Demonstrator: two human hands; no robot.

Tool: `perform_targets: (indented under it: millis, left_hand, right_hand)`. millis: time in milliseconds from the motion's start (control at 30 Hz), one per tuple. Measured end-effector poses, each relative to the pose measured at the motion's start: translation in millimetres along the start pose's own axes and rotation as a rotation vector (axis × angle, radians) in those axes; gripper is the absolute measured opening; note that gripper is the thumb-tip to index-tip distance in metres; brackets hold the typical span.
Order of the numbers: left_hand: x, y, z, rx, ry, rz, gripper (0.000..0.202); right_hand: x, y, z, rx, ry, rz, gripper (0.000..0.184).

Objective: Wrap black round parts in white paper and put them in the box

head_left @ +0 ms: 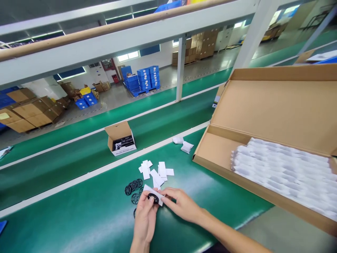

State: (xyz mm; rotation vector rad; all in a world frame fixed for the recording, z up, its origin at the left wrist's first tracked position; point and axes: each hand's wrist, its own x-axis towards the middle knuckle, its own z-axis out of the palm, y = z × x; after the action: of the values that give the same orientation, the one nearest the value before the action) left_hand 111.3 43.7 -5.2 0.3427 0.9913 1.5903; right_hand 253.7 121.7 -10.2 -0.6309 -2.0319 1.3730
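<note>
A black wheel (153,198) is resting against a white card (147,189) in the person's hands, above the near edge of a green table (79,214). The left hand (144,218) is pinching wheel and card together, its thumb pressing on the wheel's face while its other fingers are mostly hiding behind. The right hand (181,203) is holding the card's right end between thumb and bent fingers; how firmly it is gripping, I cannot tell. Just beyond and to the left, loose black wheels (134,184) are lying on the table, some overlapping. Spare white cards (162,169) are lying scattered behind the hands, and two small white packets (186,147) are sitting farther back. To the right, a large open cardboard box (217,144) is holding tight rows of white pieces (281,172). Across a white rail, a small open carton (125,151) with dark contents is standing on a green strip (158,117).
</note>
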Motion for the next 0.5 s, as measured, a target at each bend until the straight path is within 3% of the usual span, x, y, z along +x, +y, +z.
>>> perform_targets:
  millis: [67,133,200,300,400,500]
  left_hand:
    - [8.2,2.9,1.1,0.006,0.040,0.039,0.032]
    - [16.8,5.7,0.6,-0.004,0.077,0.071,0.034]
    - [23.6,6.8,-1.0,-0.005,0.072,0.083,0.034]
    - [28.4,3.4,-6.3,0.028,0.054,0.103,0.032]
    - [30.5,-5.1,-15.9,0.030,0.081,0.087,0.033]
    - [34.7,-14.9,-26.3,0.018,0.098,0.076,0.033]
  right_hand:
    - [21.7,8.9,-24.0,-0.218,0.002,-0.039,0.033]
    - [54.5,26.3,-55.7,-0.548,0.133,0.011,0.027]
    - [91.1,47.2,-88.3,-0.813,0.259,0.144,0.025]
    - [131.6,71.0,-121.7,-0.906,0.353,0.357,0.033]
    - [138.3,78.2,-122.2,-0.970,0.326,0.533,0.033]
    - [113.3,72.9,-94.4,-1.052,0.227,0.586,0.043]
